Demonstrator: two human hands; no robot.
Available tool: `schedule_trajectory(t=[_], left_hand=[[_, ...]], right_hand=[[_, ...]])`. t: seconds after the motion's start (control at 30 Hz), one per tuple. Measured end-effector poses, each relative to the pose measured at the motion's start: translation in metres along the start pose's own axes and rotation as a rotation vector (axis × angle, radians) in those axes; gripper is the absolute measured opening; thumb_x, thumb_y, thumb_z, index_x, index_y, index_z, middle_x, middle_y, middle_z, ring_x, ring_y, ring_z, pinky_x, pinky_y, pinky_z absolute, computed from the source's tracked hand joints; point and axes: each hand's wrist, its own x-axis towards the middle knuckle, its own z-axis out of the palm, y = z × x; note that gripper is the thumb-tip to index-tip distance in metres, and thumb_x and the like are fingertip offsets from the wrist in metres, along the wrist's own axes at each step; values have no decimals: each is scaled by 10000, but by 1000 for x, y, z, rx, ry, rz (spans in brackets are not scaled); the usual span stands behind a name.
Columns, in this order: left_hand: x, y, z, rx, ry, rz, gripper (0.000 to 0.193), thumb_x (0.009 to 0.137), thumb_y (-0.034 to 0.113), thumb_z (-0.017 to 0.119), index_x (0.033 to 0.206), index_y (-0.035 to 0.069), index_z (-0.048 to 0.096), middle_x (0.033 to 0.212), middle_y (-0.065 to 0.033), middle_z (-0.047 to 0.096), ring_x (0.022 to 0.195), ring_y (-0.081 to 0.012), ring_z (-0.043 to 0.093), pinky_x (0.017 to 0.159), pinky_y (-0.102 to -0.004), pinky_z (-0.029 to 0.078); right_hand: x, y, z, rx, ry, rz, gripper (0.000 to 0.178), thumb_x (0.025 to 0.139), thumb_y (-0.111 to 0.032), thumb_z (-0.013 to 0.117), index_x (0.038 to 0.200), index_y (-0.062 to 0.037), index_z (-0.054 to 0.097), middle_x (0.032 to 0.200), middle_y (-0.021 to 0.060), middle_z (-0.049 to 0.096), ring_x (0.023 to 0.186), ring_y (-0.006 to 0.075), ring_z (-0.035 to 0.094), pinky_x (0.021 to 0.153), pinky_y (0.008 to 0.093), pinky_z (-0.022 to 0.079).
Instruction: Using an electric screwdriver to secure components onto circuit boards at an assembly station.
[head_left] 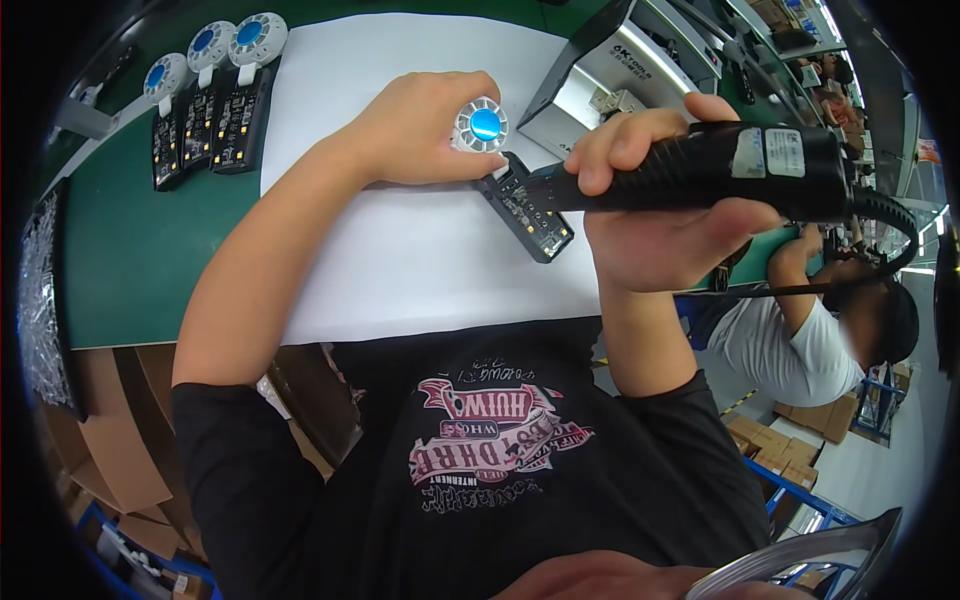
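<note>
My left hand [425, 125] is closed around a white ribbed round head with a blue centre [485, 125]. Joined to that head is a slim black housing with an exposed circuit board [535, 218], lying slanted on a white sheet [400, 255]. In my right hand [660, 240] is a thick black corded electric screwdriver [700, 165], held almost level with its fingers wrapped round the body. Its narrow end points left over the board's upper part; whether it touches there, I cannot tell.
Three similar units with blue-centred heads [235, 120] lie at the far left on the green table mat [130, 260]. A silver metal box [590, 75] stands just behind my right hand. The tool's cable [905, 235] loops off right, where another person [790, 340] sits. Cardboard boxes [120, 430] are lower left.
</note>
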Motion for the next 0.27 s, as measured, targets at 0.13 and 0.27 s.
schedule_trajectory(t=[0.13, 0.27], left_hand=[[0, 1, -1, 5, -8, -2, 523, 712, 350, 821, 1108, 72, 623, 962, -149, 701, 873, -349, 681, 760, -405, 532], [0, 1, -1, 4, -19, -4, 532, 714, 354, 818, 1126, 79, 628, 980, -154, 704, 889, -355, 683, 771, -403, 533]], right_hand=[[0, 1, 3, 32, 4, 13, 937, 815, -855, 497, 1327, -76, 408, 822, 106, 621, 641, 208, 630, 639, 363, 544], [2, 7, -1, 1, -41, 5, 917, 825, -843, 507, 1336, -88, 406, 846, 110, 631, 637, 213, 629, 637, 373, 549]])
